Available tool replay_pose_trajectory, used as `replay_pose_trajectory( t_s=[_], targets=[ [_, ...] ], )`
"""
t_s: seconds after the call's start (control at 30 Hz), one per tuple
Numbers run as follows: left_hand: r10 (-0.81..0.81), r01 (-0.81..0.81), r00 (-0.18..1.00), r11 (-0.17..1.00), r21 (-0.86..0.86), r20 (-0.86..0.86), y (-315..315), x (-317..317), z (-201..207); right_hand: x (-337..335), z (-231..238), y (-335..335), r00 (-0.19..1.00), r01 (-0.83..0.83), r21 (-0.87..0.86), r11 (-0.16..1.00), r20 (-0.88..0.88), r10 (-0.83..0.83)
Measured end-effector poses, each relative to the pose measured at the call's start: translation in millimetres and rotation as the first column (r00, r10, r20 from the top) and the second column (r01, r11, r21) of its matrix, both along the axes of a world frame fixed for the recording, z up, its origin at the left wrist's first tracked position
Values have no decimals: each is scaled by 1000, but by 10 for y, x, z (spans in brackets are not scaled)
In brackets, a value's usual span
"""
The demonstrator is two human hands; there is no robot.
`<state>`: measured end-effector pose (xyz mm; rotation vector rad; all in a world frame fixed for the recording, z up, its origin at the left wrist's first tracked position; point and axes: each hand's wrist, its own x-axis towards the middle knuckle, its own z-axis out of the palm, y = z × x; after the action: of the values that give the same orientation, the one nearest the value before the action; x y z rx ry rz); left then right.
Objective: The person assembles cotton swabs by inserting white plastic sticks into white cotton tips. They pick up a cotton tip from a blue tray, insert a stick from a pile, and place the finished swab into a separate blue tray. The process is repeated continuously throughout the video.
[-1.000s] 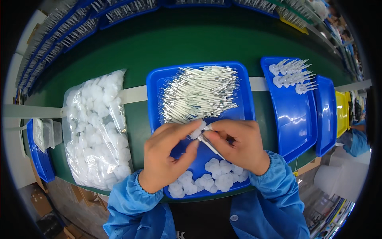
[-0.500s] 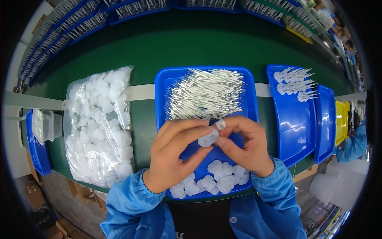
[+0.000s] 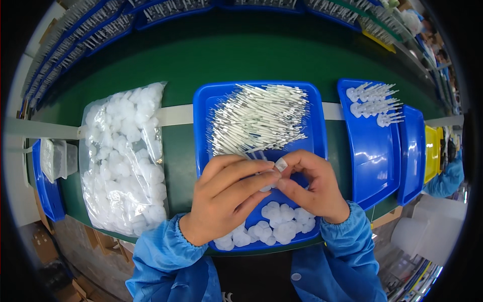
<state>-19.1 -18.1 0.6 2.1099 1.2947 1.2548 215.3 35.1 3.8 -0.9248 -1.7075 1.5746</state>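
My left hand [image 3: 221, 194] is closed over a white translucent lobed plastic piece [image 3: 266, 188], most of it hidden behind the fingers. My right hand [image 3: 314, 187] meets it from the other side, thumb and forefinger curled in at the piece. A small white tag-like bit [image 3: 280, 164] sits at the right forefinger's tip; whether it is held or stuck on I cannot tell. Both hands are over a blue tray [image 3: 200, 116]. Beyond them in the tray lies a heap of thin white sticks [image 3: 259, 118] with greyish ends. Loose white lobed pieces [image 3: 284, 226] lie at its near end.
On the left lies a clear bag [image 3: 123, 161] full of the white pieces, beside small clear containers [image 3: 60, 157]. To the right, another blue tray [image 3: 372, 166] bears several sticks fitted with white pieces [image 3: 375, 103]. Filled blue trays [image 3: 173, 11] line the green table's far edge.
My left fingers have moved forward and right over the white piece, covering most of it. The tag-like bit at my right forefinger has tilted and shifted slightly.
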Motion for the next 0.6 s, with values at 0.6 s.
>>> replay_pose_trajectory(
  t_s=[0.6],
  targets=[
    [-145,77,972,940,-333,-185,12,219,57,398,-12,-106,812,-281,662,694,550,-196]
  ],
)
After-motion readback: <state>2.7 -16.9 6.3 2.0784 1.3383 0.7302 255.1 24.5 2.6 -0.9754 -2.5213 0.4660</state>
